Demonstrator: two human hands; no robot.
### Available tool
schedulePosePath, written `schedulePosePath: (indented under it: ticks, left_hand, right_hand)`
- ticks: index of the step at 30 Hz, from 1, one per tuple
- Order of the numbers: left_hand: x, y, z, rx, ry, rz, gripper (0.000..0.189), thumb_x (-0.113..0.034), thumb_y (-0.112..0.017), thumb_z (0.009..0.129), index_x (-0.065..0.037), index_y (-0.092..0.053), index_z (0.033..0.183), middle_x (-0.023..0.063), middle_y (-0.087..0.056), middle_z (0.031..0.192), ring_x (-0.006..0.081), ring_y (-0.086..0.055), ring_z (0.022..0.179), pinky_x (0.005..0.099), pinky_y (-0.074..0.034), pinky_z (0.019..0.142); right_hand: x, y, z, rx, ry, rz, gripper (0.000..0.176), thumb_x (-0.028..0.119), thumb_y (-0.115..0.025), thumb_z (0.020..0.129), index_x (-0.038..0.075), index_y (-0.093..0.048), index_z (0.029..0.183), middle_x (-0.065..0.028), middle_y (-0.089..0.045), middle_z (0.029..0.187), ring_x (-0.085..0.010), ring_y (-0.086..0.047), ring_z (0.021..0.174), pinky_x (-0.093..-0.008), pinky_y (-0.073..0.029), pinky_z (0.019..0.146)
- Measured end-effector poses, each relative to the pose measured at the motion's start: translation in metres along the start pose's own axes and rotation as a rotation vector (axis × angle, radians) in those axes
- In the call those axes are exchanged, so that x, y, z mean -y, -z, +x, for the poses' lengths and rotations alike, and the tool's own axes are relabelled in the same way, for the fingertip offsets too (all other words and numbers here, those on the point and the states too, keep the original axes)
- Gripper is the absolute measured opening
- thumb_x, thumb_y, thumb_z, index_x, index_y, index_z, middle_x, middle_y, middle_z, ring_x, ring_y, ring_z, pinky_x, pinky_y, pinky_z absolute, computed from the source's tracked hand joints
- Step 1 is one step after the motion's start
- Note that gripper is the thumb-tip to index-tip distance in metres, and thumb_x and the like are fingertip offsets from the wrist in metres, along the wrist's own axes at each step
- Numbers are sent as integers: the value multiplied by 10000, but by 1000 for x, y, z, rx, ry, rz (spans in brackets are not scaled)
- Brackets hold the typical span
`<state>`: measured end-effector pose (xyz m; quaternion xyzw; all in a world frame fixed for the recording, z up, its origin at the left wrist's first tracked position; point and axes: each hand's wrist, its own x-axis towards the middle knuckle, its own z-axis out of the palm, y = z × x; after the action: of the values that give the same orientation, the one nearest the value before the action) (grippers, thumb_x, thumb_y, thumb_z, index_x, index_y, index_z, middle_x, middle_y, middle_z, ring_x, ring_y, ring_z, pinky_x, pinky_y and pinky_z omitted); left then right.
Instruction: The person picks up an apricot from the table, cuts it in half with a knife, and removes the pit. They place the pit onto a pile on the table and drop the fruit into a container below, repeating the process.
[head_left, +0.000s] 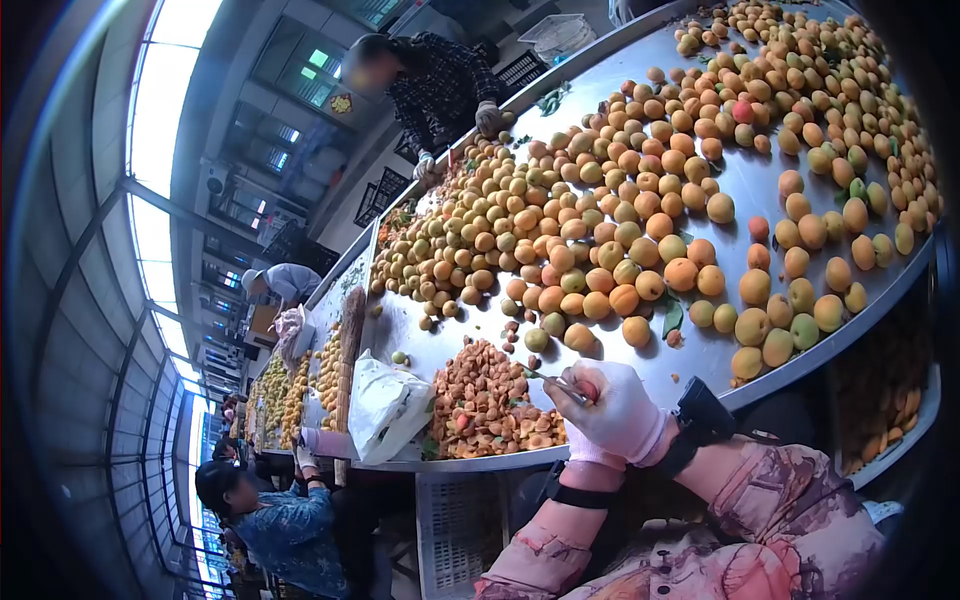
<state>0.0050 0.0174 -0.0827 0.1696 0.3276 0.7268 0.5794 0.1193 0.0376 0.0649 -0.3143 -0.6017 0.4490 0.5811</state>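
A: Fingers?
B: Right hand's (pixel 625 405) gloved fingers are narrow, bent around a slim metal tool (pixel 567 388). Left hand (pixel 590 447) is tucked behind; can't tell its grip.
A: Main thing?
B: Reddish fruit (pixel 591 386), at the right hand's fingertips, by the tool. Right hand looks nearer. Fruit's partly hidden, so no clear long axis; the tool's runs slantwise, tip out toward the brownish-orange pieces (pixel 490 395).
A: Textures?
B: Gloves white, knit-looking. Pieces small, moist-looking, rough-edged, heaped. Worktop (pixel 740 180) smooth, shiny metal.
A: Further out?
B: Whole apricots (pixel 580 338), round, matte, orange to greenish, spread beyond the hands. Flat green leaf (pixel 672 316) among them. Crumpled white plastic bag (pixel 388 405) just beside the pieces. Another person (pixel 440 85) across the worktop, gloved hands at the fruit's edge.
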Motion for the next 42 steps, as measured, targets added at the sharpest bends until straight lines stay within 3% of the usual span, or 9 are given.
schedulePosePath:
  ticks: [4,7,10,11,14,20,31,36,42]
  left_hand:
    - [-6,-12,0,7,-6,-30,318,-430,-510,1018,-124,-513,1105,14,-609,1061,142,-624,899,339,-509,726]
    - [-16,-52,-7,-117,-394,1047,375,-505,-518,1005,-135,-530,1068,5,-609,963,133,-581,746,315,-474,632]
    - [-69,-92,-12,-48,-26,919,591,-695,-476,958,-118,-606,977,-21,-569,735,106,-494,541,244,-374,483]
    - [-75,-85,-5,-127,450,355,638,-724,-486,938,-109,-630,1030,-20,-576,755,106,-523,577,242,-406,506]
    - [-65,-109,-10,-85,373,487,662,-787,-406,927,-164,-544,749,-90,-362,508,48,-262,395,235,-151,418]
    - [-56,-100,-11,-169,399,402,695,-749,-400,953,-109,-651,851,-46,-520,587,80,-383,438,213,-275,431]
    - [-41,-57,-10,-121,396,356,683,-716,-357,985,-101,-644,1064,3,-686,904,130,-662,745,249,-532,645]
    - [-15,-61,-12,-110,-335,828,650,-679,-380,1001,-82,-633,1052,21,-671,920,137,-655,785,243,-533,713]
    - [-15,-71,-15,-129,-369,715,641,-674,-385,1002,-81,-630,1028,24,-664,882,139,-648,746,241,-525,676]
  right_hand:
    - [-1,4,-3,67,104,-47,205,125,-731,884,18,-606,762,-97,-526,628,-198,-529,569,-337,-432,540]
    - [8,9,6,54,-199,239,139,109,-705,899,14,-631,830,-76,-588,663,-166,-595,610,-321,-464,559]
    - [4,15,18,-55,-353,507,103,99,-674,928,8,-643,891,-21,-618,709,-75,-587,659,-264,-474,578]
    - [0,18,20,-98,-357,577,96,97,-664,938,7,-646,911,-3,-627,731,-48,-580,677,-243,-477,585]
    - [6,23,31,-205,-512,649,123,126,-598,982,22,-642,934,47,-480,609,-31,-439,490,-218,-349,452]
    - [-8,17,35,-117,-543,544,186,135,-534,1000,-2,-660,1019,68,-380,535,-21,-313,410,-226,-213,385]
    - [-3,2,14,-64,-360,319,144,71,-599,962,-6,-692,1040,-18,-663,842,-27,-538,627,-201,-451,558]
    - [8,-8,4,9,-144,113,120,21,-615,933,-18,-681,1026,-70,-689,869,-108,-632,777,-244,-514,690]
    - [-2,-23,-11,-46,-108,35,113,21,-635,919,-12,-674,1020,-92,-675,868,-141,-645,778,-264,-516,690]
